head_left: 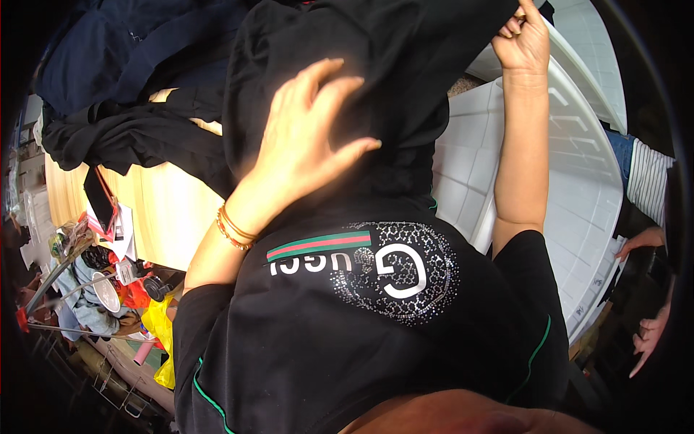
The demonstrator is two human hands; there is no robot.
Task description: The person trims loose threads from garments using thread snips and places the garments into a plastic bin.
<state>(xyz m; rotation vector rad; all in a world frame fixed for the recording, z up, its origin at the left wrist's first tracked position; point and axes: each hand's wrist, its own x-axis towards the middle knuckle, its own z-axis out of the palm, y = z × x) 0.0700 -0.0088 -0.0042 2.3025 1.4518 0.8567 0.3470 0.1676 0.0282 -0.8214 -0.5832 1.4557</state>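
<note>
A black garment (405, 79) is spread in front of me, reaching from the table toward my chest; its kind cannot be made out. Over its middle, my left hand (307, 130) has fingers and thumb spread apart, holding nothing. Whether the palm touches the cloth is unclear. At the upper right, my right hand (524, 40) has its fingers closed on the garment's edge, drawing that corner out to the side. The garment's far end runs out of view at the top.
Dark blue and black clothes (144, 58) lie heaped on the light wooden table (163, 210) at the left. White plastic bins (571, 188) stand close on the right. Mixed items, including a yellow bag (160, 329), crowd the lower left. Another person's hand (643, 242) shows at the far right.
</note>
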